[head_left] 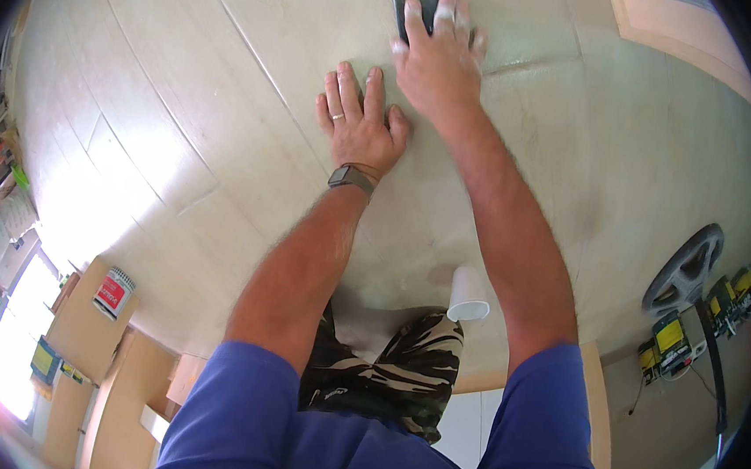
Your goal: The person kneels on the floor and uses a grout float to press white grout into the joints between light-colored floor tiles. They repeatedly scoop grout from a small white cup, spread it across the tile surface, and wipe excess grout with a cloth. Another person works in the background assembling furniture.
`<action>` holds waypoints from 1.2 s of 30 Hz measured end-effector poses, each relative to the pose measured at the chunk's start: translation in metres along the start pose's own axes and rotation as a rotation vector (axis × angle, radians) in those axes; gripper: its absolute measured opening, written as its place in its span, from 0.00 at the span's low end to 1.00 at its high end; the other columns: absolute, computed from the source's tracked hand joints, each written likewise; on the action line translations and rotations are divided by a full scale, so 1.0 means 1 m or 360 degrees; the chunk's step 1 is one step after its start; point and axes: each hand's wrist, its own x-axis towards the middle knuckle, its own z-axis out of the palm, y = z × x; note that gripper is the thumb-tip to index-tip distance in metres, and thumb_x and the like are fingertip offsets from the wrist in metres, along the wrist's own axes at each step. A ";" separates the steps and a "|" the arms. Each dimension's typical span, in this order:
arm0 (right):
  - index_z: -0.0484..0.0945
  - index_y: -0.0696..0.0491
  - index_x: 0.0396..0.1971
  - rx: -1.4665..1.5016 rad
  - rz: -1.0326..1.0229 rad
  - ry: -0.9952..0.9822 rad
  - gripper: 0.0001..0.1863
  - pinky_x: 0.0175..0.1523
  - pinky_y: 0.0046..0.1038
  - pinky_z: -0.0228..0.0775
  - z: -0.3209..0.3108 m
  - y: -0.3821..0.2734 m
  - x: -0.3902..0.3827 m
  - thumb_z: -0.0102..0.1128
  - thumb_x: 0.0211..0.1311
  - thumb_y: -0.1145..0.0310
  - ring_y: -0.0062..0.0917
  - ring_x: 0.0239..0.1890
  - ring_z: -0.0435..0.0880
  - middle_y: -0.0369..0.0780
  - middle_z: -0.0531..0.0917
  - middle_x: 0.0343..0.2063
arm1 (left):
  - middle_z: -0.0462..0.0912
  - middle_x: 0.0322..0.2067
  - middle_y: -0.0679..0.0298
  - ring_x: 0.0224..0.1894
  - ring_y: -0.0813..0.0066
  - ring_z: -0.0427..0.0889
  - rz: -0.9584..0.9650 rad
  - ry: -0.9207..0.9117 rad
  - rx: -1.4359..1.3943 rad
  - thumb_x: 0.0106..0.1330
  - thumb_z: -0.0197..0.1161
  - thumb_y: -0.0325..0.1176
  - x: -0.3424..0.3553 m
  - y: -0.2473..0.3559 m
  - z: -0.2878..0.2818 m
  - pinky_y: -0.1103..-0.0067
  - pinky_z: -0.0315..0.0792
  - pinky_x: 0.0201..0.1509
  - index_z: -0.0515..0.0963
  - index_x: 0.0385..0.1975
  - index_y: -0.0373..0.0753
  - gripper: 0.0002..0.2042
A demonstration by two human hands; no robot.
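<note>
My left hand (pixel 359 123), with a ring and wrist watch, rests flat on a wide pale plank-patterned surface (pixel 226 117), fingers apart. Above it to the right, my right hand (pixel 439 68), whitish at the fingers, grips a dark flat pad (pixel 409 15) pressed on that surface. A white cup (pixel 468 293) is beside my right forearm, nearer my body; I cannot tell whether it is upright or lying.
At the left are wooden shelving (pixel 76 334), a white-and-red container (pixel 113 293) and bright windows. At the right are a grey wheel-shaped object (pixel 683 266), a dark pole and yellow-and-black packages (pixel 674 337). A pale framed edge (pixel 674 29) is at top right.
</note>
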 end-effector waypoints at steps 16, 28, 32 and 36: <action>0.69 0.54 0.55 -0.0031 0.0076 0.0071 0.24 0.65 0.50 0.45 -0.029 0.123 -0.083 0.52 0.60 0.59 0.44 0.66 0.55 0.50 0.62 0.61 | 0.46 0.67 0.51 0.69 0.51 0.42 -0.0033 -0.0110 0.0055 0.59 0.49 0.41 0.002 0.004 -0.007 0.57 0.35 0.69 0.58 0.63 0.44 0.29; 0.55 0.56 0.63 -0.0188 0.0363 0.0021 0.33 0.68 0.48 0.40 -0.055 0.124 0.054 0.45 0.62 0.54 0.43 0.68 0.47 0.51 0.50 0.66 | 0.47 0.66 0.49 0.69 0.51 0.42 0.0028 -0.0045 0.0044 0.59 0.50 0.40 0.004 0.008 -0.002 0.55 0.36 0.68 0.60 0.62 0.43 0.28; 0.48 0.62 0.64 -0.0176 0.0632 -0.0148 0.42 0.68 0.53 0.33 -0.047 0.149 -0.114 0.50 0.60 0.49 0.42 0.70 0.39 0.52 0.46 0.67 | 0.47 0.66 0.50 0.69 0.51 0.43 -0.0014 -0.0023 0.0090 0.59 0.50 0.40 0.001 0.002 -0.002 0.55 0.37 0.68 0.60 0.62 0.44 0.28; 0.44 0.66 0.64 -0.0249 0.1225 -0.0277 0.42 0.67 0.53 0.33 -0.073 0.171 -0.224 0.48 0.62 0.50 0.44 0.70 0.38 0.56 0.45 0.66 | 0.46 0.67 0.52 0.69 0.51 0.43 0.0014 -0.0038 0.0119 0.61 0.48 0.42 0.001 0.003 -0.002 0.56 0.37 0.68 0.58 0.63 0.44 0.28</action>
